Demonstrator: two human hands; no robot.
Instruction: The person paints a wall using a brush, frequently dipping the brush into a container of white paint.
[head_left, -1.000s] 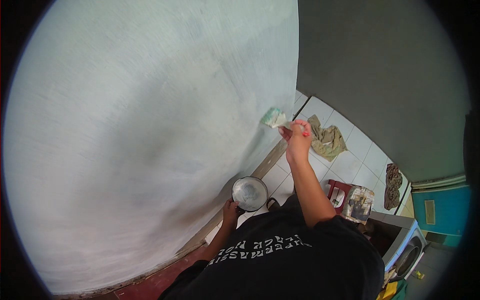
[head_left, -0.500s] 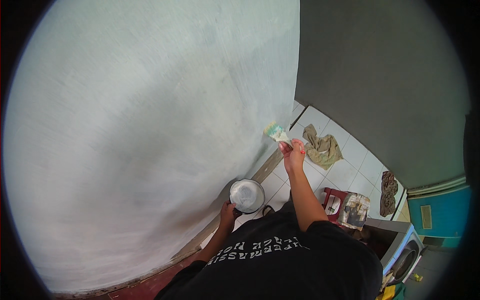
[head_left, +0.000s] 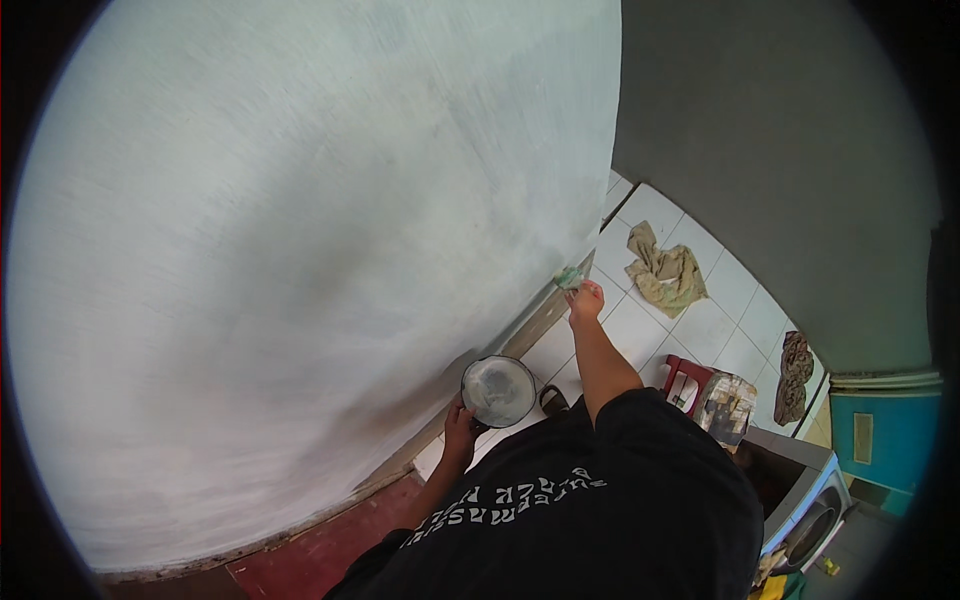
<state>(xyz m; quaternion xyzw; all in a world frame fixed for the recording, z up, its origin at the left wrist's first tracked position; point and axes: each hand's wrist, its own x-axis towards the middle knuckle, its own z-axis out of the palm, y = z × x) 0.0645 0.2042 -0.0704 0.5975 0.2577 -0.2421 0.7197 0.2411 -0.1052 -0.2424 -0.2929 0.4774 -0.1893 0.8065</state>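
Observation:
A paintbrush (head_left: 568,277) with paint-smeared bristles is gripped in my right hand (head_left: 587,300), its bristle end low against the whitish wall (head_left: 330,220) close to the wall's bottom edge. My left hand (head_left: 461,428) holds a round dark-rimmed pan (head_left: 499,391) by its edge or handle; I cannot tell which. White paint coats the inside of the pan, which sits near my body beside the wall's foot. Brush streaks and darker grey patches show across the wall.
On the white tiled floor lie a beige cloth (head_left: 664,270) and a dark patterned cloth (head_left: 794,378). To my right stand a dark red stool (head_left: 685,380), a paint-stained container (head_left: 726,408) and a washing machine (head_left: 810,530). A grey wall (head_left: 770,180) rises beyond; a teal door (head_left: 890,435) is at far right.
My right hand has moved the brush down the wall toward its bottom edge. The pan stays in my left hand, and the whole view has shifted slightly.

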